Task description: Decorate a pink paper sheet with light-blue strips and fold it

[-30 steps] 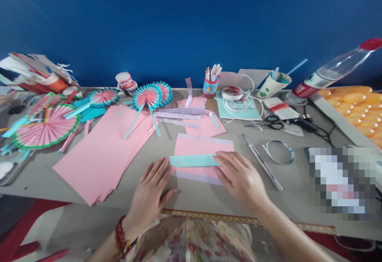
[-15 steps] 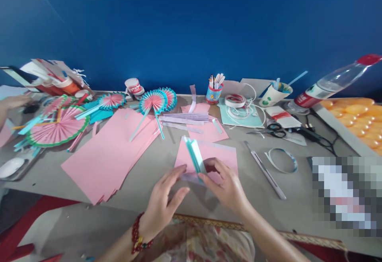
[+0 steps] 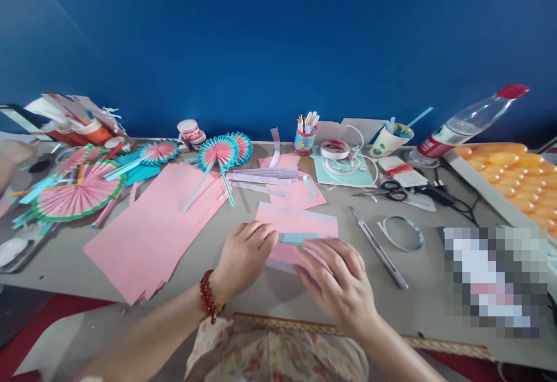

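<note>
A folded teal paper strip [image 3: 298,238] lies sideways between my two hands, over a pink paper sheet [image 3: 296,217] with pale lilac edges. My left hand [image 3: 247,259] has its fingers curled together at the strip's left end. At the right end, the long fingers of my right hand [image 3: 342,280] reach over the strip, with the thumb lower down. Both ends are hidden under fingers. To the right of the sheet is a utility knife [image 3: 380,249]. Beyond it lie lilac paper strips [image 3: 267,174] on more pink paper.
On the left are a stack of pink sheets [image 3: 143,231] and pleated paper fans [image 3: 219,152]. Scissors [image 3: 391,190], a tape ring [image 3: 401,234], a paper cup [image 3: 389,140] and a bottle [image 3: 461,129] stand or lie right. Another person's hand [image 3: 15,158] is blurred at far left.
The teal strip has turned from standing tilted in my right hand to lying level. My left hand has come up to its left end, and my right hand has turned palm down.
</note>
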The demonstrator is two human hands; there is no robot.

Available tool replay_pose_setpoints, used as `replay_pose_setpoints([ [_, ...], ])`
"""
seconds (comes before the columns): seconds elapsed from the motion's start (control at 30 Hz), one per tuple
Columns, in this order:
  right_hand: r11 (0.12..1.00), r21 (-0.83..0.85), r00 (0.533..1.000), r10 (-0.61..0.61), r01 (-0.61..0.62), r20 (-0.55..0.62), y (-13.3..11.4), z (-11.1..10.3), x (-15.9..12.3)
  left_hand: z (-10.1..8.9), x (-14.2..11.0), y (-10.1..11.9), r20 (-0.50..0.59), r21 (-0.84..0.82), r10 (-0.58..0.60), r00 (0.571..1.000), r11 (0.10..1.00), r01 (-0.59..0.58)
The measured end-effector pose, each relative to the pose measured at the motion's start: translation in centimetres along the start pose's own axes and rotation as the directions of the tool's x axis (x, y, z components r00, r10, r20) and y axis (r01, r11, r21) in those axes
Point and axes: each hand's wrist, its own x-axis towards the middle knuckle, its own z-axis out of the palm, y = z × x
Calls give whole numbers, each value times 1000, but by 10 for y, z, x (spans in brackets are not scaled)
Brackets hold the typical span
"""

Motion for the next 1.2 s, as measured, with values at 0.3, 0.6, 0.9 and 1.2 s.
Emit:
replay_pose_setpoints([
  [0.3, 998, -51, 964, -26, 41, 266, 29, 24, -30, 20, -20, 3, 82, 89, 118, 990, 988, -125],
  [0.6, 997, -13, 936, -69, 79, 346, 15, 33, -28, 21, -25, 1, 177, 0, 110, 978, 994, -112],
  [0.9, 999, 21, 897, 14, -25, 441, 16, 35, -15, 14, -29, -14, 171, -161, -49, 984, 984, 77],
  [1.2, 969, 133, 837, 104, -206, 537, 27, 42, 4, 18, -22, -23, 198, -403, -237, 951, 865, 299],
])
